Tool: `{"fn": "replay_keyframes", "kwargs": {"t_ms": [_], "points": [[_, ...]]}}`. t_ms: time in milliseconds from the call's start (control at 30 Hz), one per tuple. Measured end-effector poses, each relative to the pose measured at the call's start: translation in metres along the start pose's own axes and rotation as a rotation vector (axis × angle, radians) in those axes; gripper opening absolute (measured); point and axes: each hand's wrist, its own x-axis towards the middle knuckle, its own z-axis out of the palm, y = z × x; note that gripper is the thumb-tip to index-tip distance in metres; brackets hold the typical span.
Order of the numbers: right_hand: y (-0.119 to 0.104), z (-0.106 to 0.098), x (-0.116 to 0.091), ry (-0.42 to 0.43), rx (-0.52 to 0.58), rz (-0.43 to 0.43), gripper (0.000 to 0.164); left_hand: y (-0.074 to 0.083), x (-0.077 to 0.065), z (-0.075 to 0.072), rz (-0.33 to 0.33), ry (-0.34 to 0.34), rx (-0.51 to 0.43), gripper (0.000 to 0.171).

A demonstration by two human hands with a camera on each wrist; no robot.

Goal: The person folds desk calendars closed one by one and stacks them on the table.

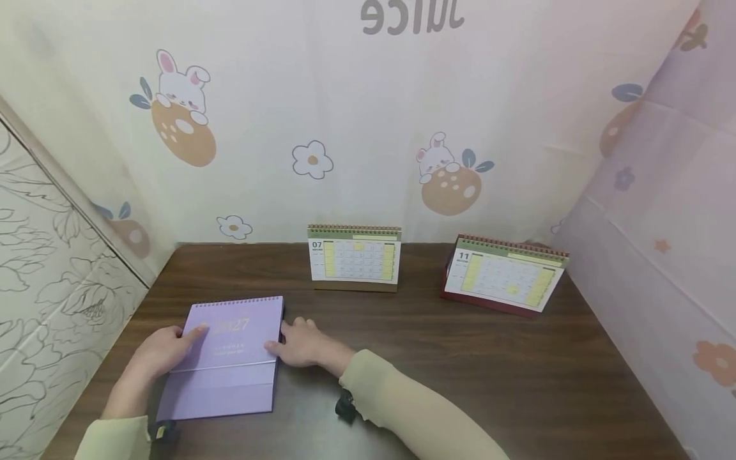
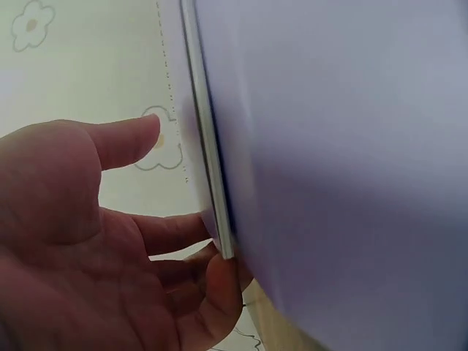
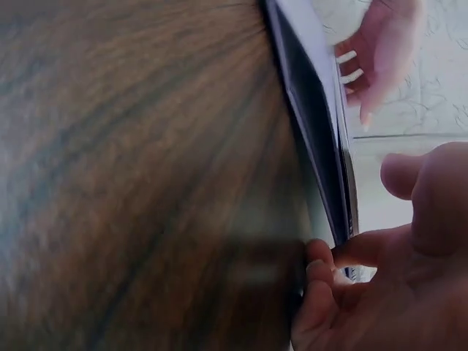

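A purple desk calendar (image 1: 232, 338) marked 2027, with a coil along its far edge, stands at the table's left. My left hand (image 1: 155, 354) is at its left side, thumb over the cover. In the left wrist view, curled fingers (image 2: 212, 300) meet the calendar's edge, and the thumb is off it. At the opposite side is my right hand (image 1: 301, 344). Its bent fingers (image 3: 318, 292) touch the edge near the coil in the right wrist view, with the thumb raised. A dark gap shows between the calendar's boards. Fingertips behind it are hidden.
Behind, a desk calendar showing 07 (image 1: 354, 259) stands upright at the back middle. Another showing 11 (image 1: 503, 275), with a dark red base, stands angled at the back right. A printed curtain (image 1: 368, 115) borders the dark wooden table (image 1: 425, 358).
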Motion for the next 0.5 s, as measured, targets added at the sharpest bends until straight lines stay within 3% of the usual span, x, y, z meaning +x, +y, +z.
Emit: {"fn": "replay_keyframes", "kwargs": {"t_ms": [267,400,500], "points": [[-0.0067,0.0088,-0.0001,0.028,-0.114,0.027,0.076,-0.0048,0.0008,0.0051,0.011,0.045,0.019,0.089],[-0.0046,0.0101,0.0042,0.038,-0.122,0.033,0.075,-0.0034,0.0012,0.0044,0.042,0.074,0.073,0.089],[-0.0012,0.0091,0.0074,0.034,-0.101,0.023,0.073,-0.002,0.0012,0.0051,0.027,0.085,0.11,0.092]]}}
